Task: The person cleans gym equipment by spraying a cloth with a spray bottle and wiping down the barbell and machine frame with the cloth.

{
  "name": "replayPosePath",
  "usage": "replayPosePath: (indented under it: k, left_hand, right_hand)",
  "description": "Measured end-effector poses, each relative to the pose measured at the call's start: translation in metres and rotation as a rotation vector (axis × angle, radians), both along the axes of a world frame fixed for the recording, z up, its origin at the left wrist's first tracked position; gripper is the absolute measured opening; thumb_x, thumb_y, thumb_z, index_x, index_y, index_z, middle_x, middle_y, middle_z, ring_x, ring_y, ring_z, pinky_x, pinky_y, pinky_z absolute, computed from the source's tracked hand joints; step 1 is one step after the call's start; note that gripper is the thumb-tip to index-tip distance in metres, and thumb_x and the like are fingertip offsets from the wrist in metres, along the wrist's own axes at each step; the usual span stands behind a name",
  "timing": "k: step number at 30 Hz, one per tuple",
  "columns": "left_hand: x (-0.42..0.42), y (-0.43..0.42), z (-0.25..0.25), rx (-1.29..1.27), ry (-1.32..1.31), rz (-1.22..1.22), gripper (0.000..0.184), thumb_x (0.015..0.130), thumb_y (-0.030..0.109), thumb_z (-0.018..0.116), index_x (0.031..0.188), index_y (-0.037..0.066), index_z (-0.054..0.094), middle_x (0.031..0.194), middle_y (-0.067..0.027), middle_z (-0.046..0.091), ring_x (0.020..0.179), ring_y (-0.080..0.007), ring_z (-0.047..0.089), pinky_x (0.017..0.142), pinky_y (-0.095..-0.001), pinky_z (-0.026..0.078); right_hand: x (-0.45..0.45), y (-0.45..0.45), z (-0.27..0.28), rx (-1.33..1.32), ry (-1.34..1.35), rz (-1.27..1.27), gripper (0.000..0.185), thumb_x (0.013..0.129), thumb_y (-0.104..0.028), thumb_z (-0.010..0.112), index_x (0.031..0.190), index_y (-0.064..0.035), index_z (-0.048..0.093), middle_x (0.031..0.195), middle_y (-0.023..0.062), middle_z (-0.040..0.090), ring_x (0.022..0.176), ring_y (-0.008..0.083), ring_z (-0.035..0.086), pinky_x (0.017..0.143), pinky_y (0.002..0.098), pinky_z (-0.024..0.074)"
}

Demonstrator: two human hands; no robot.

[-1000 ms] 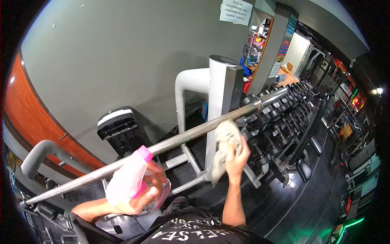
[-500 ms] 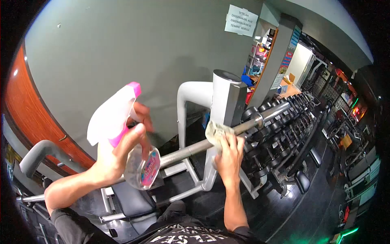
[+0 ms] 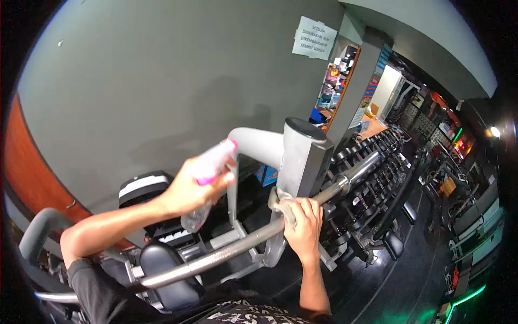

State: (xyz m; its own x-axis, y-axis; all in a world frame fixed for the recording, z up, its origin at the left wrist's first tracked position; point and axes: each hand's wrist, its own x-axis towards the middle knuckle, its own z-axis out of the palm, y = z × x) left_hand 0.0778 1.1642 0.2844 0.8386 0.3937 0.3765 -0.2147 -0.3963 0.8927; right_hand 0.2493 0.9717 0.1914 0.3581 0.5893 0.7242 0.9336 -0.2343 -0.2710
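My left hand (image 3: 197, 186) is wrapped around a spray bottle (image 3: 215, 160) with a white and pink head and a clear body. It is held above the steel barbell (image 3: 216, 255), tilted, with its nozzle toward the upright. My right hand (image 3: 303, 224) is closed on a pale cloth (image 3: 281, 205), pressed against the bar beside the grey rack upright (image 3: 295, 156). The fingers curl over the cloth and bar, hiding part of both. Beyond that hand, the bar runs on to its thicker sleeve (image 3: 362, 168).
A black padded bench (image 3: 167, 272) lies below the bar at the left. Dumbbells fill a long rack (image 3: 372, 189) at the right. A grey wall (image 3: 162, 70) with a paper notice (image 3: 314, 38) stands behind. A blue box (image 3: 266, 175) sits by the wall.
My left hand has carried the spray bottle right and lower in view, toward the upright. My right hand stays on the bar with the cloth, slightly lower in view. The camera view has shifted.
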Motion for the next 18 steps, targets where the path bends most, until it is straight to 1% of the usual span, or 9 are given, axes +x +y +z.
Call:
replayPosePath:
  k: [3, 5, 6, 7, 8, 9, 11, 13, 18]
  left_hand:
    - [0.006, 0.000, -0.008, -0.089, 0.167, -0.108, 0.034, 0.085, 0.024, 0.068, 0.108, 0.002, 0.057, 0.078, -0.0015, 0.059, 0.063, -0.0071, 0.054, 0.056, -0.0248, 0.047]
    - [0.013, 0.005, -0.029, 0.033, 0.144, -0.129, 0.034, 0.084, 0.026, 0.069, 0.105, 0.002, 0.059, 0.079, -0.0021, 0.060, 0.069, -0.0086, 0.056, 0.065, -0.0261, 0.048]
    - [0.014, 0.006, -0.038, 0.000, 0.185, -0.164, 0.034, 0.084, 0.027, 0.069, 0.104, 0.002, 0.060, 0.078, -0.0024, 0.060, 0.073, -0.0097, 0.056, 0.069, -0.0269, 0.049]
    - [0.016, 0.007, -0.049, 0.084, 0.146, -0.180, 0.031, 0.084, 0.025, 0.069, 0.104, 0.003, 0.060, 0.077, -0.0012, 0.060, 0.070, -0.0083, 0.055, 0.066, -0.0258, 0.048]
    - [0.016, 0.008, -0.053, 0.022, 0.213, -0.229, 0.027, 0.085, 0.021, 0.068, 0.103, 0.002, 0.060, 0.075, -0.0005, 0.059, 0.065, -0.0071, 0.054, 0.062, -0.0244, 0.048]
    - [0.018, 0.008, -0.065, 0.080, 0.137, -0.236, 0.024, 0.085, 0.017, 0.068, 0.101, 0.002, 0.059, 0.073, 0.0002, 0.058, 0.060, -0.0057, 0.053, 0.058, -0.0232, 0.046]
    - [0.021, 0.007, -0.083, 0.014, 0.115, -0.268, 0.023, 0.084, 0.014, 0.069, 0.101, 0.002, 0.059, 0.072, 0.0000, 0.058, 0.059, -0.0052, 0.052, 0.057, -0.0229, 0.046]
    - [0.029, 0.007, -0.105, 0.039, -0.021, -0.274, 0.023, 0.083, 0.012, 0.069, 0.101, 0.002, 0.059, 0.071, 0.0000, 0.058, 0.058, -0.0048, 0.052, 0.056, -0.0225, 0.045]
    - [0.033, -0.006, -0.111, -0.224, 0.050, -0.298, 0.021, 0.083, 0.007, 0.067, 0.101, 0.002, 0.058, 0.072, 0.0002, 0.059, 0.058, -0.0033, 0.052, 0.055, -0.0216, 0.045]
  right_hand:
    - [-0.001, 0.001, -0.004, 0.035, 0.041, -0.022, 0.030, 0.067, -0.007, 0.068, 0.095, -0.0160, 0.064, 0.090, 0.0017, 0.056, 0.091, 0.0242, 0.051, 0.082, 0.0391, 0.0379]
    - [-0.003, 0.002, -0.004, 0.038, 0.060, -0.057, 0.032, 0.066, -0.008, 0.068, 0.096, -0.0163, 0.065, 0.090, 0.0020, 0.057, 0.091, 0.0245, 0.051, 0.082, 0.0394, 0.0381]
    - [-0.003, 0.002, -0.006, 0.050, 0.058, -0.060, 0.035, 0.064, -0.008, 0.069, 0.099, -0.0166, 0.065, 0.091, 0.0024, 0.057, 0.092, 0.0248, 0.052, 0.083, 0.0399, 0.0381]
    - [-0.002, 0.002, -0.008, 0.072, 0.062, -0.053, 0.038, 0.064, -0.008, 0.069, 0.100, -0.0163, 0.065, 0.093, 0.0026, 0.058, 0.093, 0.0252, 0.052, 0.083, 0.0401, 0.0382]
    - [-0.002, 0.003, -0.010, 0.085, 0.061, -0.057, 0.038, 0.063, -0.008, 0.069, 0.100, -0.0159, 0.065, 0.093, 0.0031, 0.058, 0.093, 0.0255, 0.052, 0.083, 0.0401, 0.0383]
    - [-0.001, 0.003, -0.011, 0.093, 0.061, -0.061, 0.039, 0.063, -0.007, 0.069, 0.100, -0.0155, 0.065, 0.094, 0.0036, 0.058, 0.093, 0.0258, 0.052, 0.083, 0.0401, 0.0383]
    - [-0.002, 0.003, -0.013, 0.097, 0.065, -0.080, 0.039, 0.063, -0.006, 0.069, 0.100, -0.0152, 0.065, 0.093, 0.0042, 0.058, 0.093, 0.0261, 0.052, 0.083, 0.0399, 0.0385]
    - [-0.002, 0.005, -0.012, 0.104, 0.071, -0.084, 0.039, 0.062, -0.006, 0.069, 0.100, -0.0148, 0.065, 0.093, 0.0047, 0.058, 0.092, 0.0265, 0.052, 0.083, 0.0398, 0.0387]
    - [-0.004, 0.006, -0.011, 0.122, 0.084, -0.076, 0.040, 0.062, -0.004, 0.069, 0.100, -0.0132, 0.065, 0.093, 0.0058, 0.058, 0.092, 0.0280, 0.052, 0.082, 0.0396, 0.0395]
